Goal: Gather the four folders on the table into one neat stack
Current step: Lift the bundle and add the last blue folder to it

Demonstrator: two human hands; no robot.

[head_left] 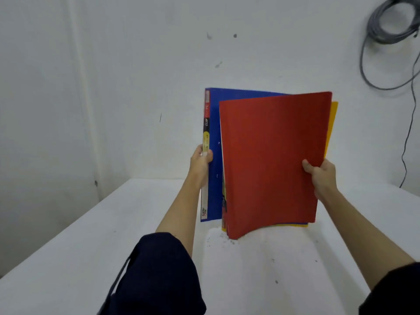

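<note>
I hold the folders upright on their lower edges over the white table (pixel 91 235). A red folder (pixel 270 160) faces me in front. A yellow folder (pixel 332 123) peeks out behind its right edge and at the bottom. A blue folder (pixel 214 133) stands furthest back, offset to the left, with a labelled spine strip. My left hand (pixel 201 160) grips the blue folder's left spine edge. My right hand (pixel 320 176) pinches the right edge of the red and yellow folders, thumb on the red cover. A fourth folder is not distinguishable.
A white wall rises just behind the table. Coiled grey cable (pixel 391 21) hangs on the wall at the upper right, with a black cord trailing down. Small dark specks lie on the table near the folders' base.
</note>
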